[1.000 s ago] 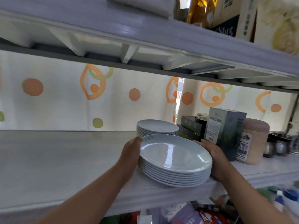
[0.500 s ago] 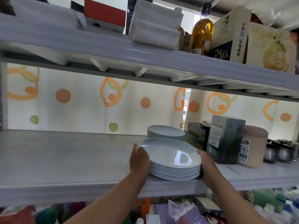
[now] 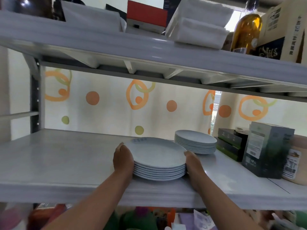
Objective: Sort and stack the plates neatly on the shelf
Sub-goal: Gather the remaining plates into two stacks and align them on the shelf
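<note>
Both hands are on the near stack of plates (image 3: 157,159), one on each side. The left hand (image 3: 123,159) cups the left rim, fingers wrapped round the edge of the pile with the thumb tip showing near the top plate. The right hand (image 3: 193,165) presses against the right side, fingers curled in against the rims, so the pile is clamped between the two palms. The stack sits on the middle shelf (image 3: 58,163), close to its front edge, pale blue-white plates lying flat and lined up evenly; a faint printed mark shows on the far rim of the top plate.

Just behind and to the right stands a second stack of plates (image 3: 196,143), smaller across, also flat on the shelf. The two piles are very close, and whether they touch cannot be told from here. To the right of that, dark flat boxes (image 3: 230,145) are piled against the back, then a tall dark green carton (image 3: 265,151) and, at the frame edge, a beige tub (image 3: 297,161) with a label.

Behind the shelf hangs a white curtain (image 3: 113,107) with orange and green circles. On the upper shelf (image 3: 149,50) are folded white cloths (image 3: 199,29), a red and white box (image 3: 146,19), an amber bottle (image 3: 245,32) and a cardboard box (image 3: 279,30).
</note>
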